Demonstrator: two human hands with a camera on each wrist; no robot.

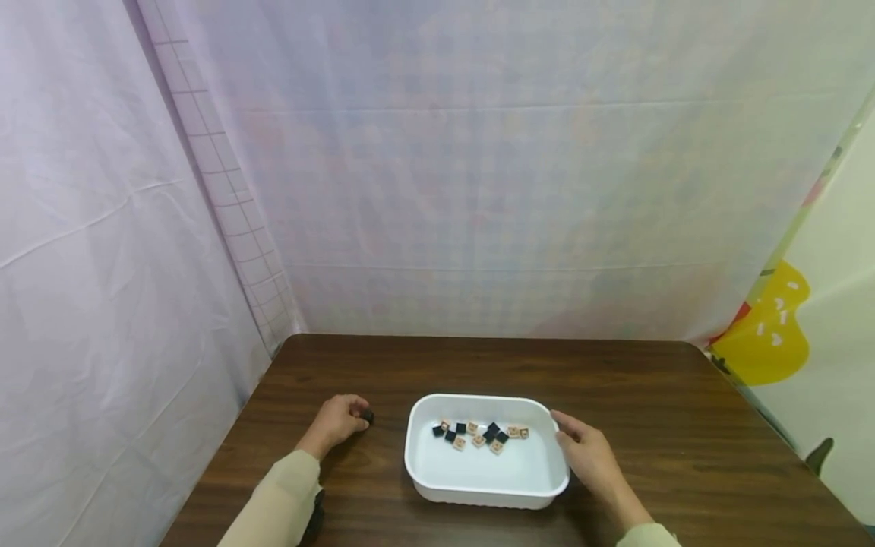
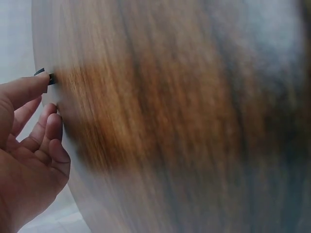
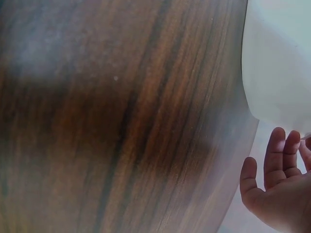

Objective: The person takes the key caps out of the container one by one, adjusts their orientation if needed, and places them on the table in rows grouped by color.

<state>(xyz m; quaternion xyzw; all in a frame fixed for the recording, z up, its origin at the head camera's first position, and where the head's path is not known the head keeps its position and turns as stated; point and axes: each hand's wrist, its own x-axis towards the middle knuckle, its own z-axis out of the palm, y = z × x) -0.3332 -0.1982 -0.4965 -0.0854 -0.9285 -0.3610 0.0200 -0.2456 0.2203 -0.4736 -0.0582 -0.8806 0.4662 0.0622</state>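
Left hand [image 1: 339, 422] rests on the dark wood worktop [image 1: 656, 425] to the left of the white tub [image 1: 478, 494]. Its fingers are curled in, and a small black piece [image 1: 368, 415] sits at their tips. In the left wrist view the same black piece [image 2: 44, 77] shows at the tip of the top finger [image 2: 29, 87], with the other fingers folded below it. It reads as a pinch, though the thumb's side of the hold is hidden. The hand lies low with its heel down, probably to steady such a small thing.

Right hand [image 1: 589, 456] lies against the tub's right wall, fingers fairly straight and laid along the rim. It braces the tub rather than gripping it. The right wrist view shows those fingers [image 3: 277, 160] loosely extended beside the tub's rounded white corner [image 3: 277, 58], closed on nothing. Judged purpose: to keep the light tub from sliding.

The tub sits near the front edge of the worktop, between the two hands. A scatter of small square tiles [image 1: 478, 435] lies in its far half, some black, some pale tan with a mark on the face, too small to read. They lie loose and touching in places, in a rough band.

The black piece in the left hand is small and dark, matching the black tiles in the tub as far as can be told. It is outside the tub, just left of it and just above the worktop.

Pale cloth [image 1: 478, 190] hangs behind and to the left.
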